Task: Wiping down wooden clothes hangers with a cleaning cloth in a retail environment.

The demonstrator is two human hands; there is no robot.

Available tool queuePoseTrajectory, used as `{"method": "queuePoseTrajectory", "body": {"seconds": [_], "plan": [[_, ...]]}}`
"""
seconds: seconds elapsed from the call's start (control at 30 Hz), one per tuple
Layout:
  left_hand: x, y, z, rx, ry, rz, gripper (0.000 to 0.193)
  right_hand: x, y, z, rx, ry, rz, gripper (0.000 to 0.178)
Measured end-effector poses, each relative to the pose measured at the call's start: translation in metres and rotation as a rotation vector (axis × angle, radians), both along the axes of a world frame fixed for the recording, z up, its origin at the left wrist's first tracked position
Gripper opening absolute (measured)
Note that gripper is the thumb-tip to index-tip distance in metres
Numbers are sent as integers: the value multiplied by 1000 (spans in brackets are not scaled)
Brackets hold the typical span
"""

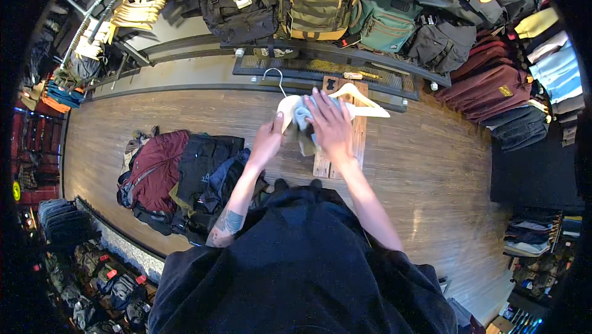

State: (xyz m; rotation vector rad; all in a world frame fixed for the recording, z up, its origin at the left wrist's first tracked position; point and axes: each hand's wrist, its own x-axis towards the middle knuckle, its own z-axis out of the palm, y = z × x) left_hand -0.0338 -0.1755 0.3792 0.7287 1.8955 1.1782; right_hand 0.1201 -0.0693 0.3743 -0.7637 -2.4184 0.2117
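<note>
**Hanger and blue cloth held over the shop floor**

Wooden plank flooring (185, 112) spreads beneath us, with a raised metal shelf (320, 65) along the far wall carrying a row of backpacks (314, 4) in black, tan and teal. Folded maroon and dark garments (493, 87) stack up on the right, and more clothing hangs on a rack (92, 32) at the upper left.

We hold a pale wooden hanger (361, 103) with a metal hook (274, 78) in front of us, above a small wooden stand (342, 143) on the floor. Our left hand (268, 140) grips the left shoulder of the hanger, fingers closed around it. Our right hand (330, 124) lies over a light blue cloth (302, 112) bunched at the middle of the hanger, fingers curled down and pressing on the fabric; we cannot tell whether they pinch the cloth alone or the hanger bar under it as well. The hanger's right arm sticks out past our right hand, pointing toward the shelf.

Down to our left, well apart from both hands, 1 heap of clothes (179, 177) rests on the floor: a maroon piece, a black piece and a dark navy one overlapping.
</note>
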Motion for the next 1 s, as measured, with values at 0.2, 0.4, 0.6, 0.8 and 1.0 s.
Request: {"method": "queuePoseTrajectory", "body": {"seconds": [0.2,0.4,0.6,0.8,1.0], "plan": [[-19,-11,-19,-46,26,-11,62,57,27,-21,3,-73,-158,52],[-1,3,-14,-61,96,-35,66,42,17,-9,32,-31,-148,54],[19,16,-10,4,137,-64,63,-4,1,0,36,55,-39,57],[4,7,-3,-65,10,-2,62,15,10,-2,4,30,-6,55],[-2,0,-8,8,68,-17,64,51,27,-8,-15,-41,-148,50]]}}
